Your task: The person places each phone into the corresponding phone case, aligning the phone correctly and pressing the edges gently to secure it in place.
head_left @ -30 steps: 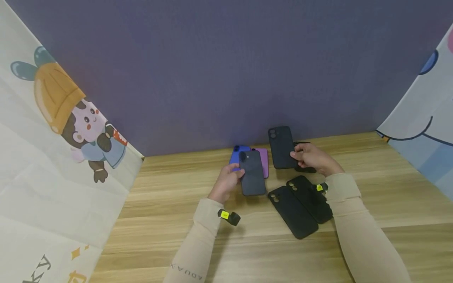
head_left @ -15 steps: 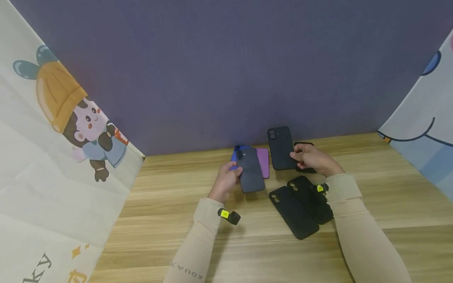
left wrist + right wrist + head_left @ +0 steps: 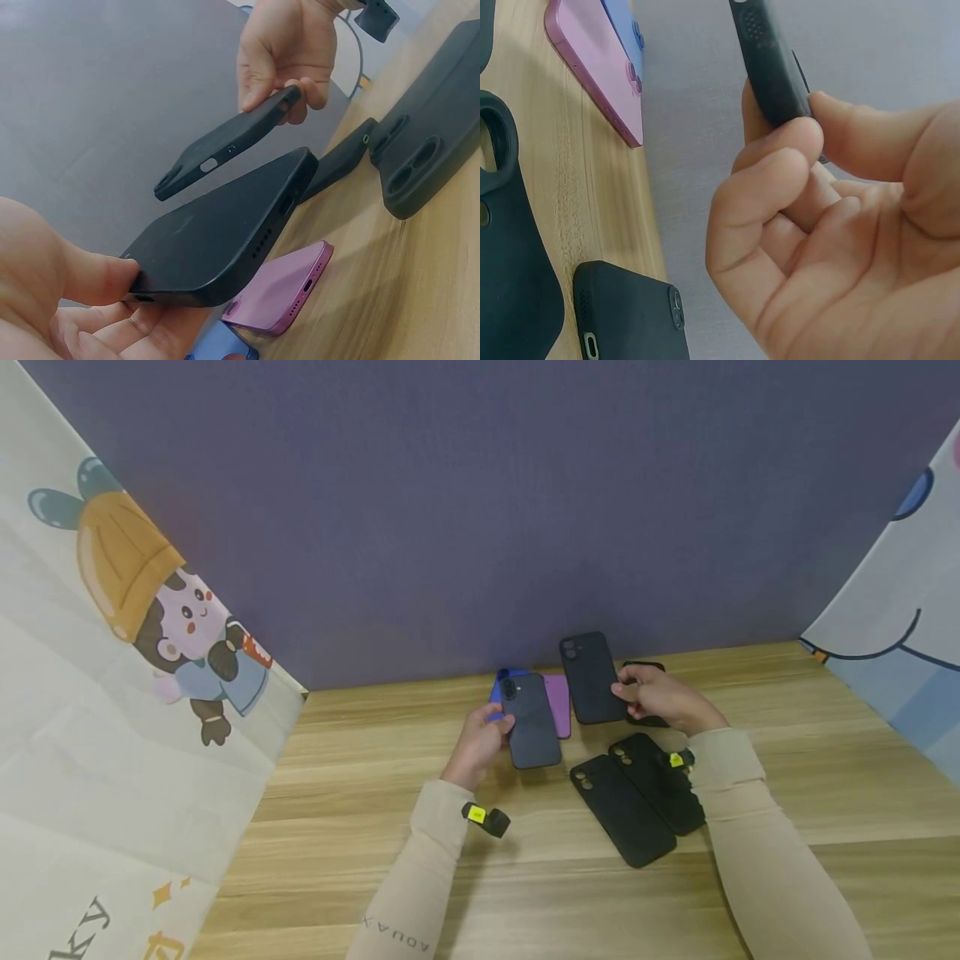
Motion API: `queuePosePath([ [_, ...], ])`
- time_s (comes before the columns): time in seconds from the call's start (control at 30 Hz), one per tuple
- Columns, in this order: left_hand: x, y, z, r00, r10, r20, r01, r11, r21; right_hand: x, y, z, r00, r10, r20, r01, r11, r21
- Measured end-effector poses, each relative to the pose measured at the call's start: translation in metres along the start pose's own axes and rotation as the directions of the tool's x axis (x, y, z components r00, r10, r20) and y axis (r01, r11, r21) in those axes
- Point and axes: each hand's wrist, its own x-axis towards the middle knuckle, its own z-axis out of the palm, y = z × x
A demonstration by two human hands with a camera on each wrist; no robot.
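Observation:
My left hand (image 3: 480,743) pinches a dark phone (image 3: 532,722) by its left edge, back and camera upward in the head view. Its charging port and speaker holes show in the left wrist view. In my right hand (image 3: 660,695), thumb and fingers grip a black phone case (image 3: 587,681) near its lower right corner. The case is tilted, with side cutouts visible in the left wrist view. Phone and case are held apart, side by side. Under the dark phone, partly hidden, lie a blue phone (image 3: 496,695) and a purple phone (image 3: 560,702).
Two black phone cases with camera cutouts, the nearer one (image 3: 622,810) and the one beside it (image 3: 648,772), lie on the wooden table (image 3: 360,777). Behind my right hand lies another black-backed phone (image 3: 634,315) with lenses showing. A grey-blue panel (image 3: 480,527) stands at the back.
The dark phone has shifted slightly back and left with my left hand. My right hand has brought the black case a little left and lower, toward the phone.

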Motion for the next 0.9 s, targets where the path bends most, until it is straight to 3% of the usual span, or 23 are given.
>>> queuePosePath([
  [0.4, 0.0059, 0.0022, 0.0051, 1.000, 0.000, -0.017, 0.000, 1.000, -0.012, 0.0088, -0.0027, -0.0067, 0.997, -0.013, 0.081, 0.017, 0.999, -0.046],
  [0.9, 0.0071, 0.0013, 0.0065, 1.000, -0.004, -0.010, 0.003, 1.000, -0.029, 0.0049, -0.0076, -0.0052, 0.988, -0.024, 0.154, 0.035, 0.997, -0.070],
])
